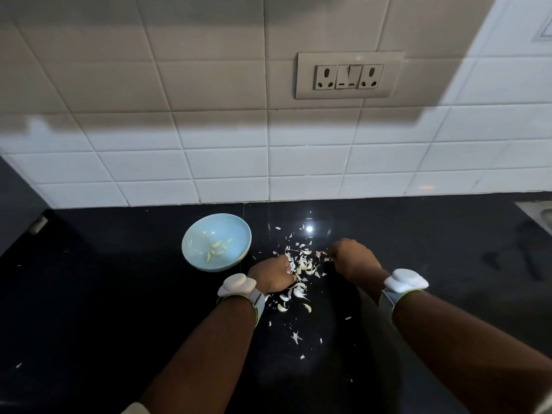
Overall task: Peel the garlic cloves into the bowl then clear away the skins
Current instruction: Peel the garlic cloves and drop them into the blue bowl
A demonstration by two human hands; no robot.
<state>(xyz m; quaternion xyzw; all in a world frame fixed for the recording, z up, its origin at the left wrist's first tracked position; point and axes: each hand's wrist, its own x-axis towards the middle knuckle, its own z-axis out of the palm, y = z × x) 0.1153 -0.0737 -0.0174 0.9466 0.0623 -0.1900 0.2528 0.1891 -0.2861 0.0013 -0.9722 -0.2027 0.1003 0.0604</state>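
Observation:
A light blue bowl (194,234) stands on the black counter with several peeled yellowish garlic cloves (217,249) in it. To its right, a loose pile of white garlic skins (301,264) lies scattered between my hands, with more bits trailing toward me. My left hand (270,276) sits at the pile's left edge, its fingers curled down into the skins and mostly hidden. My right hand (354,259) is at the pile's right edge and pinches a few skins at its fingertips.
The black counter (119,309) runs back to a white tiled wall (227,171) with a socket plate (348,75). A dark utensil (528,252) lies far right. A small metal piece (38,225) sits at the far left edge.

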